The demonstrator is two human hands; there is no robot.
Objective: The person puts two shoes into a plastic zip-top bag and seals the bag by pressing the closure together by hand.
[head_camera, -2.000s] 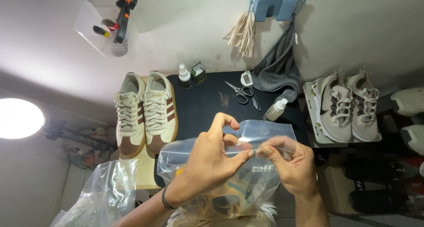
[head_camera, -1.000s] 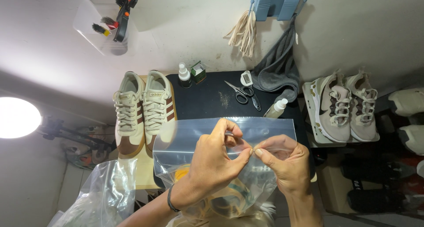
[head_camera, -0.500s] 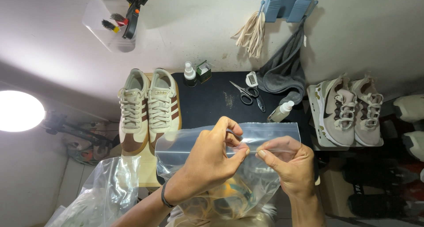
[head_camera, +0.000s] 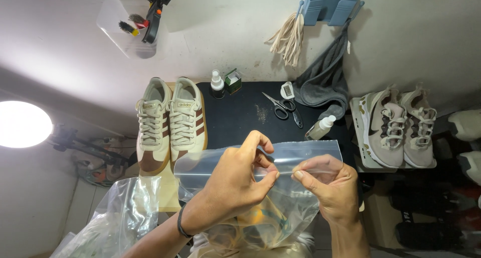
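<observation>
Two hands meet at the top edge of a clear zip bag (head_camera: 300, 160), which I hold up over the near edge of the black bench (head_camera: 240, 120). My left hand (head_camera: 235, 185) has its fingers (head_camera: 265, 180) pinched shut on the bag's top strip, thumb against forefinger, just left of the middle. My right hand (head_camera: 333, 185) is curled closed on the same strip, thumb tip pressed on the plastic, nearly touching the left hand. The bag hangs down toward me, and something yellowish (head_camera: 260, 218) shows through its lower part; I cannot tell what it is.

Left of the bench, a pair of cream sneakers with brown stripes (head_camera: 170, 122) stands side by side, toes pointing near. On the far part of the bench are a small white spray bottle (head_camera: 217, 85), a little green box (head_camera: 232, 81) just beside it, and scissors (head_camera: 284, 107) to the right. A second spray bottle (head_camera: 320, 127) lies tilted near the bench's right edge, below a grey cloth (head_camera: 323, 80) hanging from the wall. To the right, well apart from my hands, a pair of beige running shoes (head_camera: 396, 127) sits on a stand. At near left, another crumpled clear bag (head_camera: 123, 213) lies loose. A bright round lamp (head_camera: 22, 123) glows at far left.
</observation>
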